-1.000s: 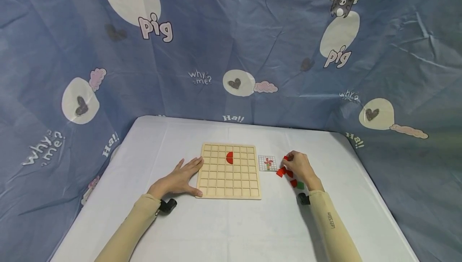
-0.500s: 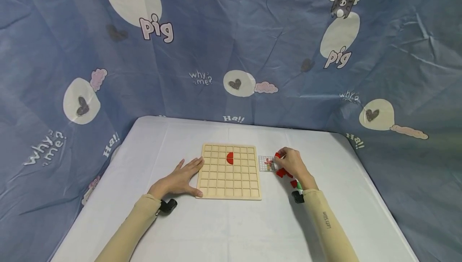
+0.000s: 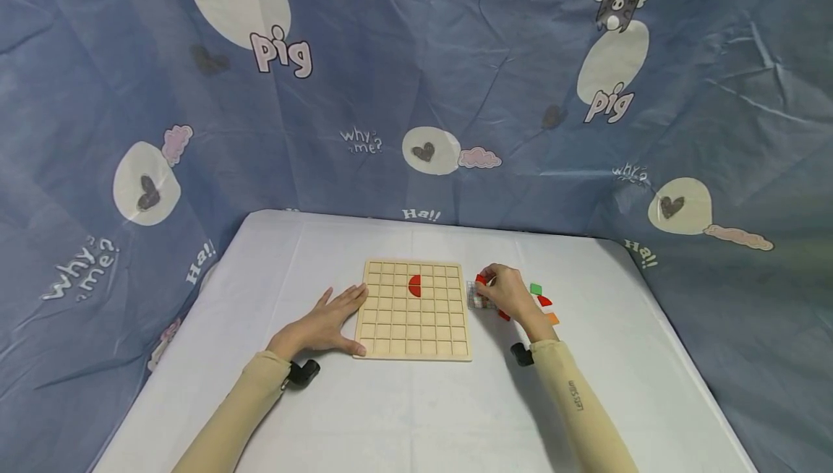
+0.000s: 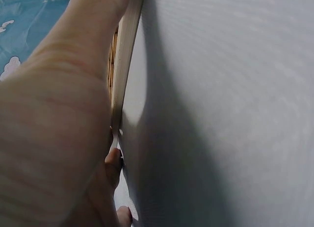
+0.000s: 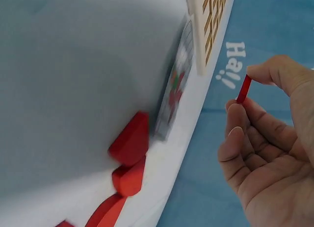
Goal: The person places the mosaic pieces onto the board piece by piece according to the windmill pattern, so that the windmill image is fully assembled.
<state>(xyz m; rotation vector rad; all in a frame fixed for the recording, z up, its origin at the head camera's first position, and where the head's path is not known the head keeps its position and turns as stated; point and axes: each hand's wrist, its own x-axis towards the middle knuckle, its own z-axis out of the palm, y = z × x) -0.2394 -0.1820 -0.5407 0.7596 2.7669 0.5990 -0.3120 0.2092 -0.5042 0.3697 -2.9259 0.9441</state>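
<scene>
The wooden grid board [image 3: 413,328] lies on the table, with two red quarter-round pieces [image 3: 415,286] forming a half disc in its upper part. My left hand [image 3: 324,322] rests with spread fingers along the board's left edge, thumb at the lower left corner. Between thumb and fingertips, my right hand [image 3: 510,292] pinches a small red piece [image 5: 243,89], seen edge-on in the right wrist view. This hand is above the pattern card [image 3: 473,298] just right of the board, partly covering it. On the card is a printed red and green figure over a grid.
Right of my right hand lie a green square piece [image 3: 536,288], a red piece [image 3: 544,301] and an orange piece [image 3: 552,318]. More red pieces [image 5: 130,143] sit near the card. A patterned blue cloth [image 3: 364,191] hangs behind the white table [image 3: 403,415].
My right hand has moved left with the red piece, from the loose pieces to over the card. Green, red and orange pieces behind it have come into view. My left hand stays put.
</scene>
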